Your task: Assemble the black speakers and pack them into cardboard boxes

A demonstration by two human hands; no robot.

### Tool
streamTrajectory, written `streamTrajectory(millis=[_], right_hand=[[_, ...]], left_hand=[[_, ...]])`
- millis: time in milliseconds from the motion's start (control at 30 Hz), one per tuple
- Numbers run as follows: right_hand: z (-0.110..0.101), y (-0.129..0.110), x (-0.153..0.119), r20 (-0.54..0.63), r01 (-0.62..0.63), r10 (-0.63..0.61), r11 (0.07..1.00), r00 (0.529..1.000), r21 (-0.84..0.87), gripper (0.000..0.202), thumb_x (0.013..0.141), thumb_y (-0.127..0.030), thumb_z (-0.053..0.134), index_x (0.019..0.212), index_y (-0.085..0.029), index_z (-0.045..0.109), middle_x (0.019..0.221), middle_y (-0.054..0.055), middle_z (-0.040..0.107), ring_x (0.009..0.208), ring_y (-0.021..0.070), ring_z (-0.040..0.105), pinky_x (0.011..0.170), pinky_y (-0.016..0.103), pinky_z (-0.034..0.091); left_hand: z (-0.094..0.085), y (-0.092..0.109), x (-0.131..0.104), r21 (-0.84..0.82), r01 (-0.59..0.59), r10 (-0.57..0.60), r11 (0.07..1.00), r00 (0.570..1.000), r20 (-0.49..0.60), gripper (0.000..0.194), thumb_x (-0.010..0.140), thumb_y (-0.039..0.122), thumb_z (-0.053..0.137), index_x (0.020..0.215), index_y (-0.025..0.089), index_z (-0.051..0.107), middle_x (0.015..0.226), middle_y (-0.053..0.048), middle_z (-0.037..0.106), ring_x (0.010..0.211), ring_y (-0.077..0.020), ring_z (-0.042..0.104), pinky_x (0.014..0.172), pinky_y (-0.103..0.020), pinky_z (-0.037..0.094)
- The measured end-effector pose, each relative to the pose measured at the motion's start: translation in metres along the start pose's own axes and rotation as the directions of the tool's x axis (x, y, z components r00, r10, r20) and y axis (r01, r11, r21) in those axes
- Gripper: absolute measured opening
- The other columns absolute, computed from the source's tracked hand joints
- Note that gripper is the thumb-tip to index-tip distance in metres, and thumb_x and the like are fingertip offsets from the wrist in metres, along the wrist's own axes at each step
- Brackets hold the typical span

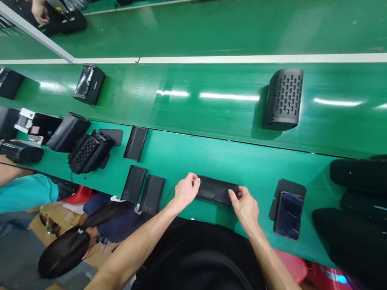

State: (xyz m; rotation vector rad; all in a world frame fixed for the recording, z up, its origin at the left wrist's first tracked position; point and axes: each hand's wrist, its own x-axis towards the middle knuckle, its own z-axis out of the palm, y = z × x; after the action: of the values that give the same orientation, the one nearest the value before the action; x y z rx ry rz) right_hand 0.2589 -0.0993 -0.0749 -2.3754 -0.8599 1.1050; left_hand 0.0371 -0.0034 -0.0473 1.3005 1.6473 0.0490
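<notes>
A long black panel [216, 191] lay crosswise between the wearer's two bare hands, just above the near edge of a green workbench [177, 154]. The left hand [186, 191] was closed on the panel's left end, thumb and fingers pinched together on it. The right hand [245, 205] gripped the opposite end in the same way, its thumb on the face that was turned up. The panel was dark and matte, roughly rectangular, with its long sides running left to right; its finer details were too small to make out.

Just to the right, a smartphone [289, 215] with a dark, glossy screen lay partly over a flat black sheet [291, 186]. To the left, two black trays [134, 184] stood side by side near the bench edge, and a third tray [136, 143] lay behind them. Farther left sat a black casing with slotted holes [85, 152], among other dark housings.

Beyond the bench, on a shiny green conveyor [198, 111], a black perforated housing [284, 99] stood upright toward the right, and a glossy black housing [89, 84] toward the left. At the lower left, a co-worker's teal sleeve [12, 197] reached in; at the upper left, another person's hand [40, 14] touched dark parts.
</notes>
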Motion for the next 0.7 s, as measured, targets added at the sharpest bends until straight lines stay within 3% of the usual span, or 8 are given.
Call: streamTrajectory(millis=[67, 133, 300, 433, 533, 633, 700], right_hand=[[-0.003, 0.004, 0.000, -0.037, -0.013, 0.012, 1.000, 0.999, -0.016, 0.045, 0.080, -0.058, 0.062, 0.106, -0.021, 0.067, 0.098, 0.011, 0.072, 0.083, 0.0288, 0.063, 0.074, 0.038, 0.043], [-0.006, 0.007, 0.004, -0.054, -0.012, 0.012, 1.000, 0.998, -0.006, 0.051, 0.079, -0.057, 0.061, 0.113, -0.019, 0.067, 0.100, 0.012, 0.071, 0.086, 0.0300, 0.064, 0.079, 0.041, 0.045], [-0.016, 0.001, 0.022, 0.001, 0.039, -0.039, 0.993, 0.999, 0.114, 0.037, 0.075, -0.052, 0.064, 0.097, -0.023, 0.073, 0.082, 0.005, 0.065, 0.084, 0.0285, 0.061, 0.086, 0.043, 0.046], [-0.029, -0.009, 0.025, 0.111, -0.010, -0.024, 0.956, 0.994, 0.294, 0.037, 0.071, -0.060, 0.071, 0.082, -0.025, 0.064, 0.069, 0.000, 0.060, 0.066, 0.0211, 0.055, 0.068, 0.035, 0.045], [-0.042, -0.014, 0.014, 0.231, -0.103, -0.001, 0.894, 0.973, 0.436, 0.048, 0.074, -0.069, 0.071, 0.087, -0.026, 0.056, 0.057, -0.007, 0.054, 0.050, 0.0155, 0.046, 0.052, 0.028, 0.036], [-0.056, -0.020, -0.002, 0.297, -0.167, -0.002, 0.825, 0.955, 0.540, 0.058, 0.067, -0.071, 0.080, 0.096, -0.026, 0.055, 0.059, -0.007, 0.059, 0.050, 0.0153, 0.051, 0.051, 0.027, 0.039], [-0.064, -0.024, -0.014, 0.318, -0.188, -0.011, 0.786, 0.948, 0.588, 0.063, 0.062, -0.069, 0.086, 0.096, -0.025, 0.057, 0.063, -0.005, 0.063, 0.054, 0.0164, 0.058, 0.055, 0.028, 0.045]], left_hand=[[-0.001, -0.001, 0.001, 0.089, -0.009, 0.016, 0.996, 0.997, -0.080, 0.030, 0.094, 0.041, 0.063, 0.118, 0.022, 0.062, 0.115, -0.011, 0.070, 0.114, -0.0294, 0.066, 0.098, -0.042, 0.050], [0.000, -0.003, 0.003, 0.165, -0.023, 0.042, 0.986, 0.993, -0.109, 0.039, 0.091, 0.042, 0.069, 0.123, 0.021, 0.060, 0.119, -0.012, 0.067, 0.116, -0.0306, 0.064, 0.099, -0.044, 0.049], [0.000, -0.008, 0.013, 0.139, -0.092, 0.100, 0.986, 0.993, -0.056, 0.011, 0.091, 0.032, 0.066, 0.096, 0.022, 0.063, 0.106, -0.007, 0.067, 0.109, -0.0267, 0.065, 0.097, -0.041, 0.050], [-0.009, -0.005, 0.010, 0.008, -0.111, 0.110, 0.994, 0.993, 0.050, 0.024, 0.095, 0.044, 0.059, 0.087, 0.022, 0.055, 0.084, -0.001, 0.066, 0.079, -0.0187, 0.069, 0.072, -0.030, 0.056], [-0.018, 0.002, -0.002, -0.190, -0.064, 0.101, 0.980, 0.976, 0.191, 0.037, 0.095, 0.061, 0.052, 0.095, 0.024, 0.049, 0.065, 0.005, 0.062, 0.052, -0.0160, 0.064, 0.045, -0.023, 0.048], [-0.024, 0.012, -0.018, -0.466, 0.029, 0.122, 0.885, 0.949, 0.290, 0.049, 0.083, 0.065, 0.067, 0.098, 0.024, 0.045, 0.057, 0.008, 0.059, 0.041, -0.0147, 0.060, 0.035, -0.018, 0.040], [-0.028, 0.018, -0.027, -0.560, 0.065, 0.134, 0.826, 0.942, 0.308, 0.053, 0.077, 0.062, 0.076, 0.097, 0.024, 0.044, 0.055, 0.010, 0.057, 0.039, -0.0135, 0.058, 0.032, -0.017, 0.039]])
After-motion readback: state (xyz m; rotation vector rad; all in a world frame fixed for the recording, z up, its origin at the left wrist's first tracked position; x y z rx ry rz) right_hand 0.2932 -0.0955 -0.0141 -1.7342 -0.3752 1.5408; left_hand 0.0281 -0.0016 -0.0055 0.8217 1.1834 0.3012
